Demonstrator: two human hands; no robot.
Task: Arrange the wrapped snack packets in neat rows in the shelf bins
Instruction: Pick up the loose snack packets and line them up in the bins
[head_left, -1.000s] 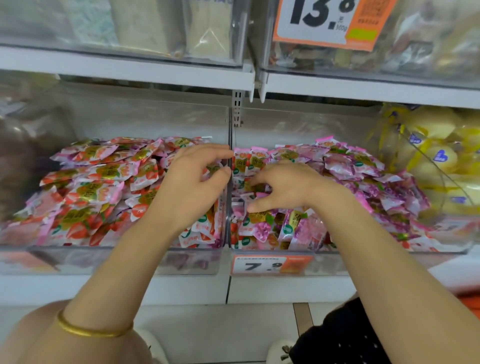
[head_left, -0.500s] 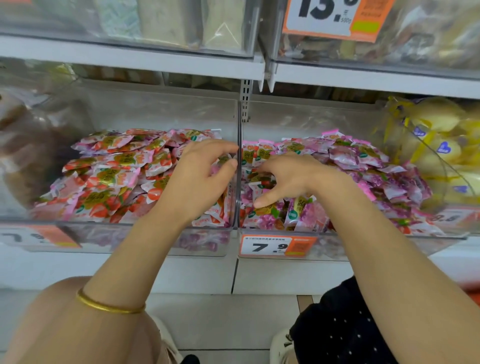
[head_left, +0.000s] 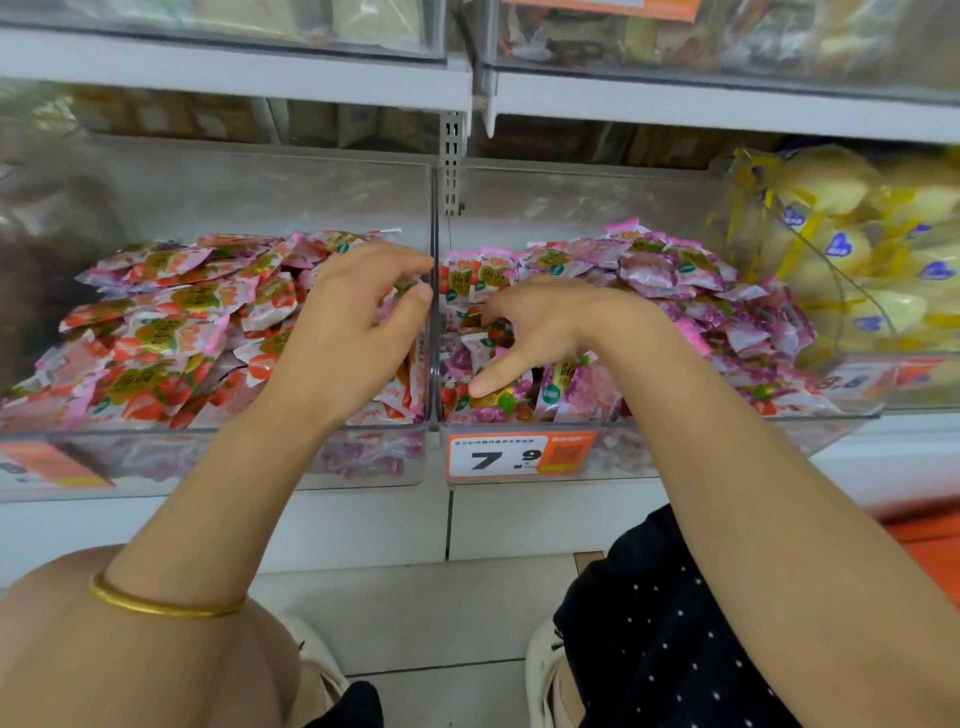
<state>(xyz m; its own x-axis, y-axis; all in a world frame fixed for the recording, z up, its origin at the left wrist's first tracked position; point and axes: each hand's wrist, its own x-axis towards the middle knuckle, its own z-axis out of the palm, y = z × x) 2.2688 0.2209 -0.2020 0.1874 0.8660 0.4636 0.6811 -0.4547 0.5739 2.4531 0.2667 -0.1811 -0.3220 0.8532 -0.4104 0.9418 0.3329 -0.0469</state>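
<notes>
Left hand (head_left: 358, 332) and right hand (head_left: 540, 332) are bare; a thin gold bangle (head_left: 161, 603) rings the left forearm; black white-dotted garment (head_left: 675, 649), pale shoes (head_left: 540, 670).

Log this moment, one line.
left hand: curled over red packets, left bin | right hand: dug into purple packets, right bin | grasp: unclear

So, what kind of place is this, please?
Most likely a shop's loose-snack aisle. Clear bins hold heaps of wrapped packets, an orange price tag reading 7.9 sits on one bin's front, and white shelves above carry more stocked bins.
</notes>
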